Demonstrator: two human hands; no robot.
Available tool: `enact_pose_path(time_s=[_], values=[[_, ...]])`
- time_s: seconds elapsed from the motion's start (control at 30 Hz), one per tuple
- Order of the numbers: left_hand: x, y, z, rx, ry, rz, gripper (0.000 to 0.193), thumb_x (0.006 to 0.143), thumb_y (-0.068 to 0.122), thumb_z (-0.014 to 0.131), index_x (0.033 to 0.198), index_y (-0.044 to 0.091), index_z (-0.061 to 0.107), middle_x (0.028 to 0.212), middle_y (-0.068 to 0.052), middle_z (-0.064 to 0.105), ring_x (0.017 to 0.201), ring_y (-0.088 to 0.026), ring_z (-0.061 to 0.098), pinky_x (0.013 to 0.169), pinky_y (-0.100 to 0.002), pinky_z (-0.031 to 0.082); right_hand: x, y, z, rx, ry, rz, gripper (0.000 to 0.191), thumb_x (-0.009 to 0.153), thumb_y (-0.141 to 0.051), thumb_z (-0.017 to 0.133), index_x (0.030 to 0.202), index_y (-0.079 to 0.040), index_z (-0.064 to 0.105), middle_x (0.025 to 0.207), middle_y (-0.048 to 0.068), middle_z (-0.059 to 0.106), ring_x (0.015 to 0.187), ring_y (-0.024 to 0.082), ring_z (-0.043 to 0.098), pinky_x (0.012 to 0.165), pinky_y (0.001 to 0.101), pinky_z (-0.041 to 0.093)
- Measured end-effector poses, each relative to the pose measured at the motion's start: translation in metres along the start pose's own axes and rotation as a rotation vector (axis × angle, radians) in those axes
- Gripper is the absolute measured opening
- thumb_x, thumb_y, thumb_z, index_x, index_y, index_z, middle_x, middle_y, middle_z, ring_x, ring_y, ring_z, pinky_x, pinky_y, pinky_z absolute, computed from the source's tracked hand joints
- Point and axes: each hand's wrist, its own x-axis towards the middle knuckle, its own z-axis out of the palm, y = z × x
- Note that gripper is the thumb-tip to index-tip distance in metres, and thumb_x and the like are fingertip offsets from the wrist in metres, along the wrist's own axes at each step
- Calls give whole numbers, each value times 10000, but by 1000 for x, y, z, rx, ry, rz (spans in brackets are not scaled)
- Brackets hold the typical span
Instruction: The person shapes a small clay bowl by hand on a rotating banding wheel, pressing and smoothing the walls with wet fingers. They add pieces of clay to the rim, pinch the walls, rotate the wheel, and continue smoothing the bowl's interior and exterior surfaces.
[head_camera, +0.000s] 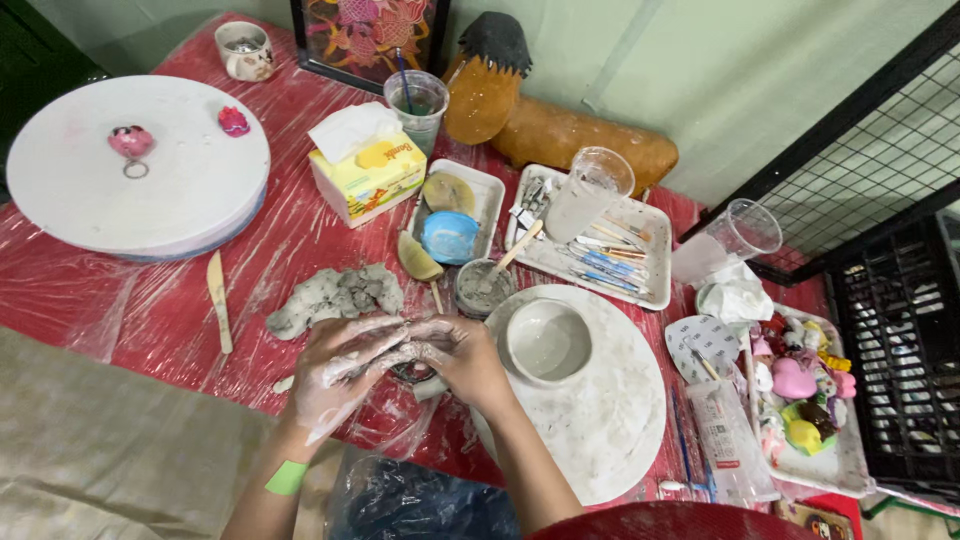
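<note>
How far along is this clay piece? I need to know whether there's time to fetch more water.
Done: a small clay bowl sits formed on the round board. In hand: the left hand and right hand, both clay-smeared, press together over something hidden. Left: a grey clay lump lies unused; the tool tray is full.

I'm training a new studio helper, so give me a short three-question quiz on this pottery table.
1. True or false: the bowl sits on the small wheel.
2. What lies just beyond the left hand? A) clay lump B) sponge C) scissors
3. What colour is the table cover?

Key: 1 true. 2 A, the clay lump. 3 red. Both hands, the right hand included, are clay-smeared and pressed together.
</note>
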Motion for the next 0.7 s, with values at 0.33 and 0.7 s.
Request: enact_pose_path(time_s=[0.33,0.7], values=[[-10,-13,10,-478,-52,-433,297,828,-104,701,1097,19,740,1101,-79,737,911,-170,644,805,-310,556,-8,17,21,-159,127,-402,177,904,62,701,1074,24,728,941,45,782,877,103,744,778,262,599],[-9,-3,20,-639,124,-421,272,930,-50,598,1191,22,627,1213,-111,702,1097,-174,686,981,-323,571,-7,23,19,256,-12,-57,246,1000,-134,693,1220,-25,710,799,9,686,664,53,580,553,217,471]])
